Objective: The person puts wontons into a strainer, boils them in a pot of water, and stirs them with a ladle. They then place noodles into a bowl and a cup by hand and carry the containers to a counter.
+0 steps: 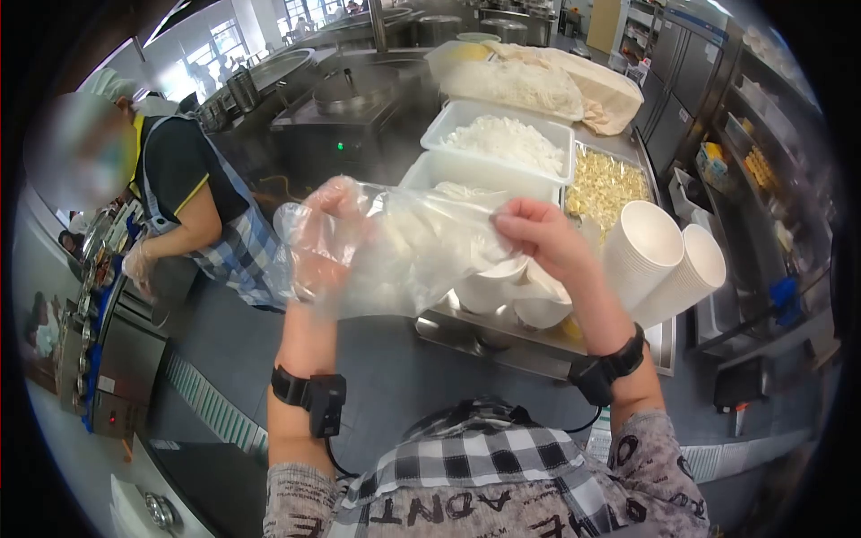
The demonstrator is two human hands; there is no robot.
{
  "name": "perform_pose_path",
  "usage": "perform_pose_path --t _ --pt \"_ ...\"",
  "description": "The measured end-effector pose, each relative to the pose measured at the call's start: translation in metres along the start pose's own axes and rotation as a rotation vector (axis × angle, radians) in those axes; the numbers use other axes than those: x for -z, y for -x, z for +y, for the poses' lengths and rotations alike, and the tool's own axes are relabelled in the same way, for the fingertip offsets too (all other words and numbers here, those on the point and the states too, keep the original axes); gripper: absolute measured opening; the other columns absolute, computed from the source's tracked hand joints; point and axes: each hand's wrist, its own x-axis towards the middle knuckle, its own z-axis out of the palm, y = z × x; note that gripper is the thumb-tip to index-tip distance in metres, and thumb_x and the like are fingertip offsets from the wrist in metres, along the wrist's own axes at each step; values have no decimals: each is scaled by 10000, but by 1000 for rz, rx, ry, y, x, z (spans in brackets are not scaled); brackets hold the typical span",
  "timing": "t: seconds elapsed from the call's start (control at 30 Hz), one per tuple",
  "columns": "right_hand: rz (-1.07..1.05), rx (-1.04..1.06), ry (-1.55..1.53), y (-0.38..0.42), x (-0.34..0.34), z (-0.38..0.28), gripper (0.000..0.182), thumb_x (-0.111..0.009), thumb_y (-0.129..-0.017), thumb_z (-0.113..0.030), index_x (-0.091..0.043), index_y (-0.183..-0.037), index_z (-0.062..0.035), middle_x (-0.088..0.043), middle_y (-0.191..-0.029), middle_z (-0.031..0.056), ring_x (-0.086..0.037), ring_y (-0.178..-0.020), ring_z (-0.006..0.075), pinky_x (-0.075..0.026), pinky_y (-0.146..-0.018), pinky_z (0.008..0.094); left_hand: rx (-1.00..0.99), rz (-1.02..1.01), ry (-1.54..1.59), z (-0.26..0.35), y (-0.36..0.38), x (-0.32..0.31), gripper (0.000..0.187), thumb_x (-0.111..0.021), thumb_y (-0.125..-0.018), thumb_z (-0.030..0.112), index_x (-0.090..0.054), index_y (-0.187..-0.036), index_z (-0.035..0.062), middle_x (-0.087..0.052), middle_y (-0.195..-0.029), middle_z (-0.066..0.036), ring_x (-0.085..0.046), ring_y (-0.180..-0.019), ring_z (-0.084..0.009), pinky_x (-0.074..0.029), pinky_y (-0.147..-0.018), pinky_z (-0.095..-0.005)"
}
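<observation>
Thin clear plastic, which looks like a disposable glove (417, 247), stretches between my two hands at chest height. My left hand (327, 238) is covered by clear plastic down to the wrist, and its curled fingers grip the left end of the stretched piece. Bare, my right hand (547, 235) pinches the other end between thumb and fingers. Behind the plastic, white bowls or cups (543, 296) stand on a metal table (502, 345), partly hidden. Two tall stacks of white paper cups (647, 242) lean right of my right hand.
White tubs (560, 148) hold pale noodle-like food (502, 142). A tray of yellowish pieces (605, 184) lies beside them, with cloth-covered food (601, 85) farther back. A co-worker (211, 197) stands at left by a counter. Shelves (762, 179) line the right side.
</observation>
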Motion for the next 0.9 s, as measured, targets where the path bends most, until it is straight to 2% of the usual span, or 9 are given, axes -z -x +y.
perform_pose_path --t 0.13,0.27,0.33,0.37,0.43,0.47,0.53,0.57,0.9 --pt "153 57 121 5 -5 -6 89 -607 -817 -132 -599 -837 -46 -584 -726 -13 -523 -623 52 -431 -587 185 83 -154 118 4 -6 4 184 -455 -857 121 -432 -684 63 -424 -607 -15 -447 -527 -116 -387 -459 -250" --pt "376 153 324 5 -2 -6 150 -639 -789 -172 -574 -727 -52 -549 -633 -29 -502 -566 42 -395 -528 176 29 -3 -331 5 -8 3 149 -526 -854 133 -492 -717 84 -464 -640 12 -412 -523 -59 -376 -472 -220" --pt "466 165 445 7 -6 -10 188 -653 -767 -210 -584 -715 -43 -550 -612 -12 -505 -551 55 -405 -506 201 -438 390 -860 10 -4 -9 133 -544 -858 141 -506 -743 88 -471 -654 34 -420 -546 -32 -364 -484 -185" --pt "549 176 566 7 -9 -11 230 -666 -746 -248 -593 -703 -34 -550 -592 5 -509 -537 68 -415 -484 227 -309 395 -753 9 9 -25 204 -598 -832 238 -515 -718 91 -443 -649 42 -392 -568 -50 -348 -520 -195" --pt "508 162 494 3 -21 -7 254 -671 -741 -265 -586 -683 -33 -549 -583 7 -506 -522 69 -410 -466 231 -277 84 -861 -17 20 -45 234 -617 -815 269 -540 -737 63 -497 -650 21 -469 -614 -59 -379 -528 -203" --pt "458 142 422 1 -31 -3 278 -675 -736 -282 -579 -663 -31 -548 -574 10 -502 -508 71 -405 -449 235 -131 -58 -1212 -23 25 -55 310 -653 -778 306 -537 -797 19 -532 -718 -16 -497 -654 -79 -412 -562 -228" --pt "396 59 327 4 -53 -12 223 -662 -765 -204 -540 -651 -57 -510 -576 -22 -455 -488 45 -356 -433 191 68 -109 -918 -53 28 -71 427 -723 -698 349 -502 -846 15 -520 -773 -40 -474 -655 -84 -420 -579 -242" --pt "328 82 225 4 -55 -8 218 -648 -777 -195 -537 -649 -59 -512 -579 -21 -460 -488 49 -362 -433 195 -86 -148 -744 -71 22 -67 334 -716 -721 275 -505 -795 27 -508 -714 -8 -453 -617 -72 -404 -550 -227" --pt "258 212 168 28 -38 -21 150 -569 -831 -136 -537 -719 -41 -554 -644 13 -508 -565 74 -412 -536 202 33 -14 -746 -52 22 -50 188 -636 -799 140 -500 -700 56 -493 -627 30 -436 -572 -27 -369 -496 -199"
